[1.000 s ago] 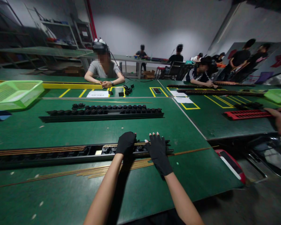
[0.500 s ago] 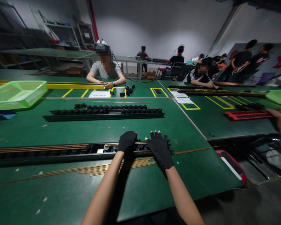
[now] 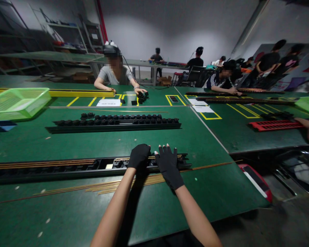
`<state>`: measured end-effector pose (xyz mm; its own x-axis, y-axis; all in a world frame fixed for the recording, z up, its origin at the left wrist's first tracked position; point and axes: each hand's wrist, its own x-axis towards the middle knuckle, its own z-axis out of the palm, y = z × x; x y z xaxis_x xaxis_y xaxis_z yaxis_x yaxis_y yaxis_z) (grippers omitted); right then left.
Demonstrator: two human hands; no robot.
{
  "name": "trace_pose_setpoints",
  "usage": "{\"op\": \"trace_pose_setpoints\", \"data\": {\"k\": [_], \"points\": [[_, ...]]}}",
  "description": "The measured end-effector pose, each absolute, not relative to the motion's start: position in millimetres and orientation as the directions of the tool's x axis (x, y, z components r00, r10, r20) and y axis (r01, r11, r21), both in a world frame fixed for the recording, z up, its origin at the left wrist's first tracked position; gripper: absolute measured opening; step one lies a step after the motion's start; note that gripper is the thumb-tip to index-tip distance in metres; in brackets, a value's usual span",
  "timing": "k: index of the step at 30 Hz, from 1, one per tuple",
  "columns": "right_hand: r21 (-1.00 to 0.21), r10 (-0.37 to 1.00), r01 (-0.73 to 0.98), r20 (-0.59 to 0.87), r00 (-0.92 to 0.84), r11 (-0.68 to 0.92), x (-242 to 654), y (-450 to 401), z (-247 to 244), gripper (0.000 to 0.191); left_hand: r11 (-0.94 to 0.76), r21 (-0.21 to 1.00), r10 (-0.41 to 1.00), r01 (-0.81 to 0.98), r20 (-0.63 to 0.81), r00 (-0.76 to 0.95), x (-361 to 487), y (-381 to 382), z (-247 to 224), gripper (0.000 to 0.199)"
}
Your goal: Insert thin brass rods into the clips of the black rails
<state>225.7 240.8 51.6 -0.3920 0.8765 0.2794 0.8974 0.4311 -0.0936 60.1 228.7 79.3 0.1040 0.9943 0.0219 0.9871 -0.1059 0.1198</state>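
Black slotted rail (image 3: 67, 170) beneath gloved fingers (image 3: 167, 149)

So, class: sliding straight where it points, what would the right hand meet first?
Probably the black rail with round knobs, farther along the green bench; the fingers of the right hand already pass the near black rail. Depth is hard to judge.

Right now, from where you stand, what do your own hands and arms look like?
The left hand and the right hand both wear black gloves. The right glove is fingerless, leaving the fingertips bare. The forearms are bare, with no sleeves or cables on them.
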Motion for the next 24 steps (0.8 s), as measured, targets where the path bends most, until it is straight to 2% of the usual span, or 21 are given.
{"op": "trace_pose_setpoints", "data": {"k": [13, 17, 21, 24], "points": [[-0.111, 0.902, 0.905, 0.193, -0.386, 0.411, 225, 243, 61, 0.044, -0.106, 0.115, 0.994, 0.988, 0.026, 0.104, 60, 228, 80, 0.030], [-0.114, 0.897, 0.915, 0.276, -0.345, 0.387, 227, 248, 79, 0.051, -0.099, 0.113, 0.995, 0.989, 0.018, 0.097, 60, 230, 80, 0.030], [-0.174, 0.873, 0.914, 0.403, -0.273, 0.366, 220, 251, 89, 0.053, -0.098, 0.109, 0.995, 0.989, 0.008, 0.098, 60, 230, 81, 0.028], [-0.155, 0.876, 0.901, 0.347, -0.335, 0.406, 211, 249, 80, 0.050, -0.095, 0.109, 0.995, 0.989, 0.001, 0.095, 60, 229, 82, 0.028]]}}
